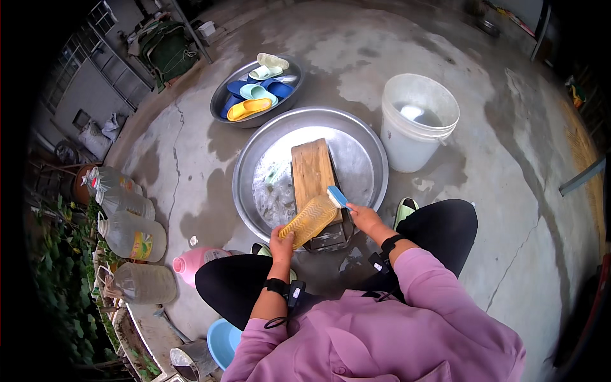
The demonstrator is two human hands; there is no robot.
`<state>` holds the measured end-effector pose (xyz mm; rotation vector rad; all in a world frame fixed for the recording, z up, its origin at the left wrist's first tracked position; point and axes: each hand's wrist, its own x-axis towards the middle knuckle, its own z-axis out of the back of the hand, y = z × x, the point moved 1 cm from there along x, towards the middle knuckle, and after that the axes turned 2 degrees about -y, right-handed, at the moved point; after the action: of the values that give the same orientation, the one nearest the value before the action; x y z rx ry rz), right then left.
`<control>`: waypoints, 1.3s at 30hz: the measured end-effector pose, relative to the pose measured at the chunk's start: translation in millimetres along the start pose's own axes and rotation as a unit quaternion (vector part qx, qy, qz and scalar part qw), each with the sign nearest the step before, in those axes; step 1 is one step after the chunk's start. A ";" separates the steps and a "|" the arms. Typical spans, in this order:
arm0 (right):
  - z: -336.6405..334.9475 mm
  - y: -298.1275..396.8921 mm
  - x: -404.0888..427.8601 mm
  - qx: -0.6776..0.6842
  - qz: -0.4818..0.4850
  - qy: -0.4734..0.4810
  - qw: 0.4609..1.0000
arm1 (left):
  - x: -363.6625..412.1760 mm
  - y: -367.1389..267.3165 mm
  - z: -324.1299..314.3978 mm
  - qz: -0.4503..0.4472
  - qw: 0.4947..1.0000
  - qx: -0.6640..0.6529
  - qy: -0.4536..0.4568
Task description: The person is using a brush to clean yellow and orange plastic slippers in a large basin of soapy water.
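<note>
My left hand (281, 246) grips one end of a yellow slipper (310, 220), whose zigzag-ridged sole faces up. The slipper lies slantwise over the lower part of a wooden board (311, 167). In my right hand (366, 219) is a scrubbing brush (339, 196) with a blue back and white bristles. Its bristles are at the slipper's far end; whether they press on the sole I cannot tell. Beneath these, a wide metal basin (246, 164) holds shallow, sudsy water. The board leans across the basin, its lower end at the near rim on a dark support.
Behind stands a smaller metal basin (300, 90) heaped with blue, pale green and yellow slippers (248, 109). A white plastic bucket (405, 138) with water is at right. Left are several large plastic bottles (131, 236), a pink jug (198, 262) and a light-blue tub (223, 341). The concrete has wet patches.
</note>
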<state>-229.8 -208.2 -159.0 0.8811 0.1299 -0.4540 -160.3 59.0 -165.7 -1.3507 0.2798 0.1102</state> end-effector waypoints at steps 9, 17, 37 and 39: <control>-17.9 -4.9 -7.4 0.026 0.046 -0.033 0.998 | -2.9 -1.6 -0.3 0.015 1.000 -0.016 -0.009; -16.2 32.9 -48.6 -0.019 0.104 0.071 0.992 | -1.3 2.0 -0.7 0.027 0.999 0.020 -0.033; -19.6 50.5 -78.2 -0.013 0.171 0.127 0.977 | -10.7 -9.6 0.3 0.046 0.997 0.001 -0.055; -4.3 47.4 -66.3 -0.079 0.100 0.086 0.988 | 2.5 23.6 6.8 -0.022 0.998 -0.026 -0.056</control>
<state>-268.4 -157.0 -108.4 0.7672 0.2313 -0.1770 -162.6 70.6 -187.4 -1.3958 0.1537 0.1553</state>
